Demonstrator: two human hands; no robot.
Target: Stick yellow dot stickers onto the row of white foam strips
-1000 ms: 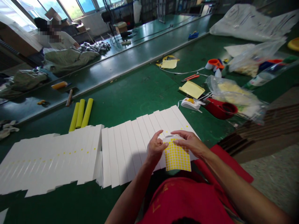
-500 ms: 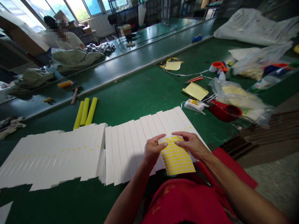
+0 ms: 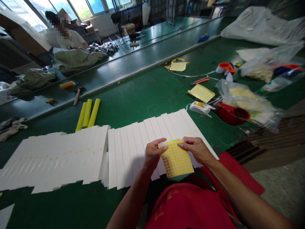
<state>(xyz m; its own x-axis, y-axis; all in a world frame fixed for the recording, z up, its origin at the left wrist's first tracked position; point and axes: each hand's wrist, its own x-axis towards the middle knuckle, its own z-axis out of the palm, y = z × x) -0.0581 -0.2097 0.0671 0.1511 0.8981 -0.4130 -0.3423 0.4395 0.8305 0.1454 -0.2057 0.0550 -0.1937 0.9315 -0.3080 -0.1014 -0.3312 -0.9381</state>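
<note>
head view: left hand [image 3: 152, 154] and right hand [image 3: 196, 149], fingers clamped on yellow dot sheet [image 3: 176, 159] above white strips [image 3: 133, 143]

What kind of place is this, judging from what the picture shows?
Probably a factory or assembly workshop. A long green conveyor line runs past another worker. On the green table lie rows of white strips, and both hands hold a yellow dot sticker sheet.

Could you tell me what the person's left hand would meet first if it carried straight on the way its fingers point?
The left hand already pinches the sheet of yellow dot stickers; going on rightward, it would probably meet the right hand first.
</note>
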